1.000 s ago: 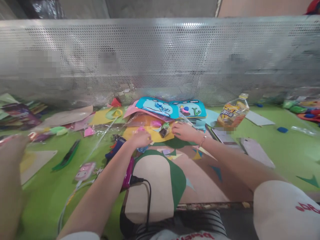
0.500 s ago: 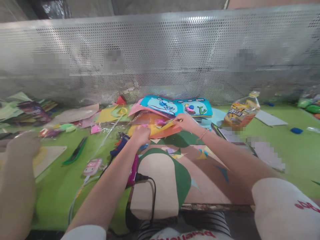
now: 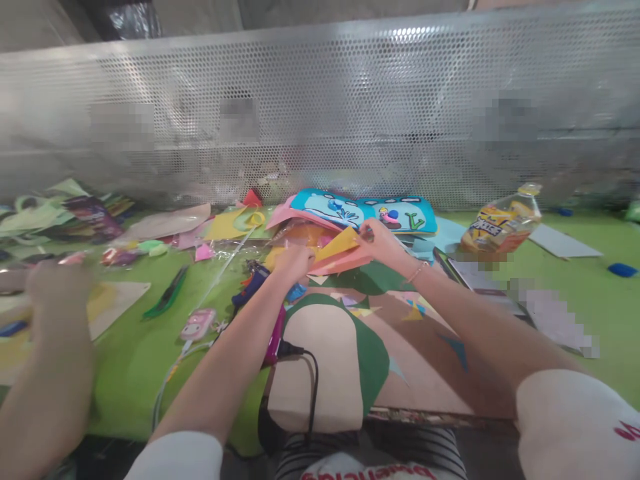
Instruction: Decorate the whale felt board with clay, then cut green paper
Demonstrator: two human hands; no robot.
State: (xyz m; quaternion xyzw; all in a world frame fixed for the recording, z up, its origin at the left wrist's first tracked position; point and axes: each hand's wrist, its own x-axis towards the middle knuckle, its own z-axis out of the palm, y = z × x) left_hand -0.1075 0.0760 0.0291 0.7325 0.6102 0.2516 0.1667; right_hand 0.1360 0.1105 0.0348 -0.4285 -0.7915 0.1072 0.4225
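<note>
A piece of yellow paper (image 3: 340, 245) stretches between my two hands, with one broad face tilted up. My right hand (image 3: 383, 243) pinches its upper right corner between thumb and fingers. At the paper's lower left end, my left hand (image 3: 295, 265) is closed, fingers curled against it. Orange paper (image 3: 345, 261) lies directly beneath, beside crinkled clear plastic. Just behind, a blue illustrated sheet (image 3: 327, 212) with clouds and sea plants rests on pink paper (image 3: 281, 212). Below my left hand are a dark blue tool (image 3: 250, 287) and a magenta object (image 3: 274, 339) with a black cable.
A co-worker's blurred arm (image 3: 55, 360) reaches in at left. A green cutter (image 3: 167, 293) and a pink case (image 3: 199, 325) lie on the green table (image 3: 135, 373). A plastic bottle (image 3: 500, 223) stands right. A perforated metal panel (image 3: 320, 113) borders the back.
The yellow paper has turned up and shows a wider face between my hands. My view has shifted slightly left. The co-worker's arm remains at the left.
</note>
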